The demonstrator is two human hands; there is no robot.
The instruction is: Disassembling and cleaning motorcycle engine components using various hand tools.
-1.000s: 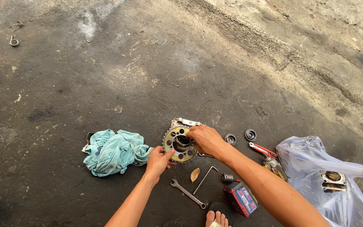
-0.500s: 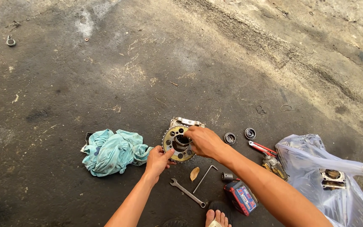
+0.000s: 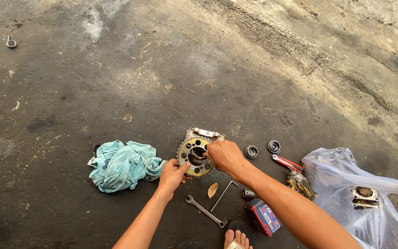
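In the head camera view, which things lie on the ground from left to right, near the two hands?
Teal cloth → left hand → toothed sprocket → right hand → two small round bearings → red-handled pliers → clear plastic bag.

both hands grip a toothed sprocket [image 3: 194, 156]: left hand [image 3: 172, 174] at its lower edge, right hand [image 3: 225, 155] over its hub; teal rag [image 3: 120, 164] left of them.

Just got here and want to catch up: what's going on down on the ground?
A person crouched over a concrete floor is working on a toothed sprocket with both bare hands. The left hand steadies its lower rim, while the right hand reaches into its centre hub. Around it lie a teal rag, a wrench, a hex key, two bearings, red-handled pliers and a plastic bag holding a metal part.
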